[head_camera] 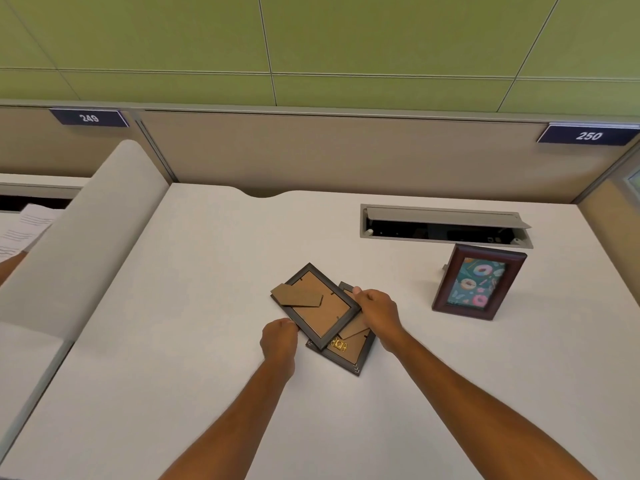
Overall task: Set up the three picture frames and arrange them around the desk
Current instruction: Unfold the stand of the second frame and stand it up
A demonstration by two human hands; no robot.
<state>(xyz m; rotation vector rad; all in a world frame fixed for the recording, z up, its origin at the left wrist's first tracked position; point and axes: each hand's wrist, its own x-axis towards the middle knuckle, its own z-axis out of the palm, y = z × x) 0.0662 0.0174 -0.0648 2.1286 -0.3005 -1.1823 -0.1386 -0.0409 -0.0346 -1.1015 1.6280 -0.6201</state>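
Note:
A reddish-brown frame [479, 282] with a doughnut picture stands upright at the right of the white desk [173, 341]. In the middle, a dark frame [320, 304] lies face down, its cardboard back and unfolded stand flap up. It rests tilted over a second dark frame [348, 353], also face down, with a brass clasp showing. My left hand [278, 341] grips the top frame's near left edge. My right hand [375, 311] holds its right edge, thumb on the far corner.
An open cable hatch [445, 225] is set in the desk just behind the standing frame. A beige partition [311, 157] closes the back, with a padded divider [86, 237] on the left. Papers [24, 230] lie on the neighbouring desk.

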